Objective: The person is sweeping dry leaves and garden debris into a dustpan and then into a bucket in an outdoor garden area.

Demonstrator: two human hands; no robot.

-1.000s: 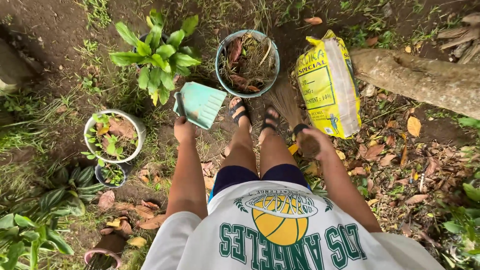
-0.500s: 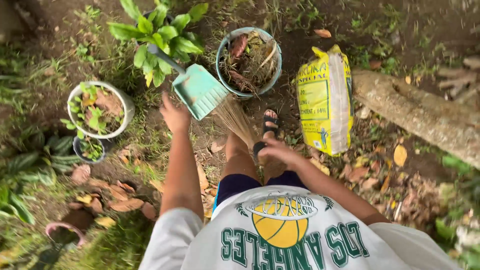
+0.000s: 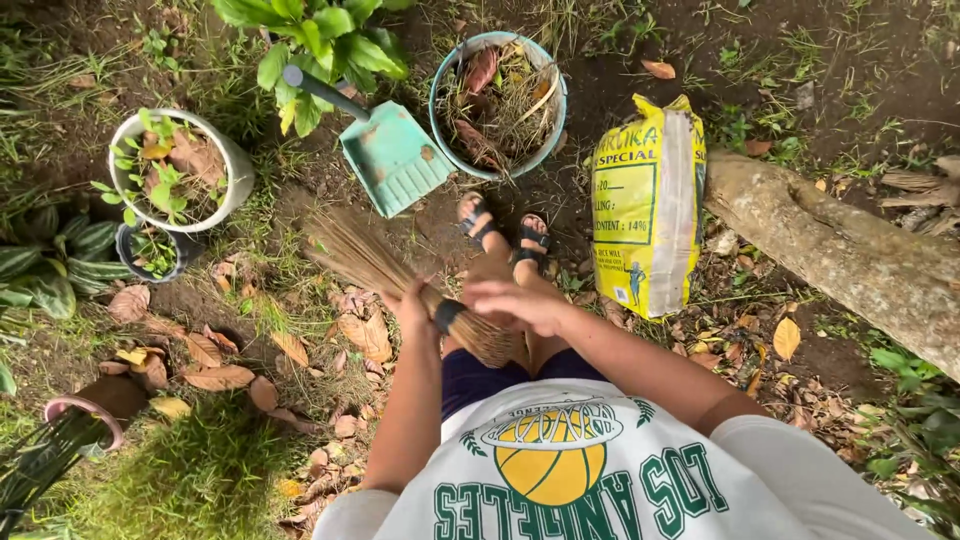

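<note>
Since 0.5 s ago: left hand (image 3: 412, 305) let go of the dustpan (image 3: 392, 160) and came in to the broom (image 3: 400, 275); dustpan now lies on the dirt by itself, handle pointing up-left into the leafy plant (image 3: 315, 35). Broom swung from pointing fwd between the feet to pointing left over the leaves.

Grip: both hands at the bound end of the broom. Left hand closed around the bundle just at the dark band. Right hand (image 3: 520, 305) lies over the butt end, fingers curled; can't tell if it's fully clamped or just resting on top. Bristles fan out up-left, tips near the dry leaves (image 3: 355, 330) on the ground.

Outward: feet in sandals just ahead, green bucket (image 3: 545, 120) of dead leaves and stalks beyond them, dustpan just left of it. Yellow sack (image 3: 645, 200) stands to the right, log (image 3: 840, 250) past that. White pot (image 3: 232, 165) w/ small plants on the left, small dark pot beside it.

Doing it well, imo: keep left hand low at the band for control, right hand steers the top; short strokes, tips light on the soil so leaves move, not dirt.
</note>
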